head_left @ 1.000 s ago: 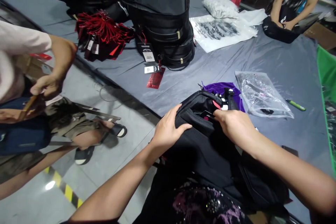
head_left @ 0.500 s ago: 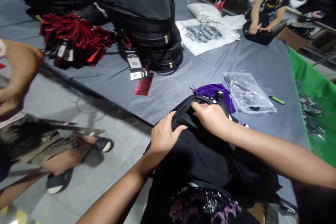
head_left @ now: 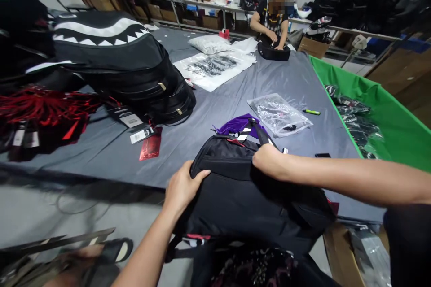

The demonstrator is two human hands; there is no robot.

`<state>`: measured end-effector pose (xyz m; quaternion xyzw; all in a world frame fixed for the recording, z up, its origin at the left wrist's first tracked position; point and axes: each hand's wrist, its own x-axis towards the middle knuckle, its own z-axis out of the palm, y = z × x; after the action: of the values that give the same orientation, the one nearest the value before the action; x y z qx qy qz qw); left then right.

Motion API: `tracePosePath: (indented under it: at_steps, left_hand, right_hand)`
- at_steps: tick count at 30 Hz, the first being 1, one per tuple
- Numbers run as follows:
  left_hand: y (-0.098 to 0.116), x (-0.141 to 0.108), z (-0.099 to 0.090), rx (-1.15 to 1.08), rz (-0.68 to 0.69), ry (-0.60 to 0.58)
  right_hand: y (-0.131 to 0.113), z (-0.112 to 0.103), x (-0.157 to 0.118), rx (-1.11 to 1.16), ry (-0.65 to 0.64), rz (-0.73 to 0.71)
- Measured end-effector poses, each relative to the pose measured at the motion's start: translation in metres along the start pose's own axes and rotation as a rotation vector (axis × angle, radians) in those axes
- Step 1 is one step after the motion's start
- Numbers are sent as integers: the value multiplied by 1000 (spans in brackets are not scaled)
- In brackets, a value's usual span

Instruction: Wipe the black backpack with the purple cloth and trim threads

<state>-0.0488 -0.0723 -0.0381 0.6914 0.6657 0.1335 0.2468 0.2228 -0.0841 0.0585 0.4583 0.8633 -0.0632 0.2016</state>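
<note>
A black backpack (head_left: 232,202) rests against my body at the table's edge, its upper side turned towards me. My left hand (head_left: 182,190) is closed on its upper left edge, thumb on the front and fingers behind. At the upper right of the backpack is my right hand (head_left: 269,161), by the opening; its fingers are out of sight in the dark fabric. A strap with black and white pattern stands up beside that hand. Behind the backpack lies a purple cloth pouch (head_left: 235,124), partly covered by it.
On the grey table (head_left: 215,105) lie a clear plastic bag (head_left: 279,114), a green marker (head_left: 311,111) and a white printed bag (head_left: 215,69). Stacked backpacks (head_left: 134,69) and red-corded tags (head_left: 43,107) are at left. A green-lined bin (head_left: 387,107) stands right. A co-worker (head_left: 269,22) handles a black item.
The view has swung up and to the right. My right hand has gone from pinching the opening's rim to reaching lower, fingers now hidden. My left hand still grips the edge.
</note>
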Motion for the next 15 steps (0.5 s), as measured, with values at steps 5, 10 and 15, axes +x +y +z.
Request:
tracePosePath:
  at_steps: [5, 10, 15]
  left_hand:
    - [27, -23, -40, -201, 138, 98]
    - [124, -45, -140, -68, 592, 418]
    - [250, -38, -249, 271, 795, 850]
  right_hand:
    - [24, 53, -92, 592, 363, 279]
    - [24, 67, -145, 1095, 425, 585]
    - [89, -30, -152, 972, 913, 661]
